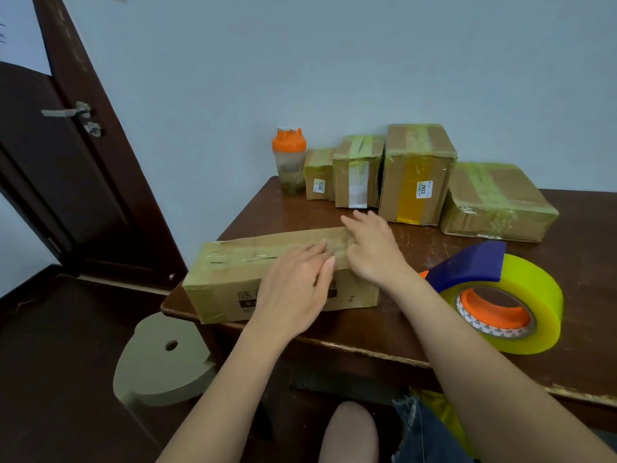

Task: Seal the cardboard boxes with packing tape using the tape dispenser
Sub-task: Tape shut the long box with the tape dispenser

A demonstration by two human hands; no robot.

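Smoothing: both hands lie flat on the long cardboard box (267, 279), which sits at the table's near-left corner — by the look of it the tape strip along its top is being pressed down, so the step in hand seems to be the finishing of this box's seal.
Left hand (293, 285): fingers straight and together, resting on the box's top edge and over its near face; it grips nothing.
Right hand (370, 248): just beside the left, toward the box's right end, fingers spread and relaxed on the top; also holding nothing.
Tape on the box: a glossy yellowish strip runs leftward from under the fingertips; whether it reaches down the right end is hidden by the hand.
Tape dispenser (497, 295): lying on the table (584, 329) to the right of the right forearm, untouched — blue guard over a large yellow roll with an orange core.
Other boxes (417, 175): four stand in a row beyond the hands against the wall, all already wrapped in tape.
Shaker bottle (289, 162): orange-lidded, at the left end of that row.
Next move: probably a firm rub over the corners; any further strip would mean the right hand reaching right for the dispenser while the left steadies the box.
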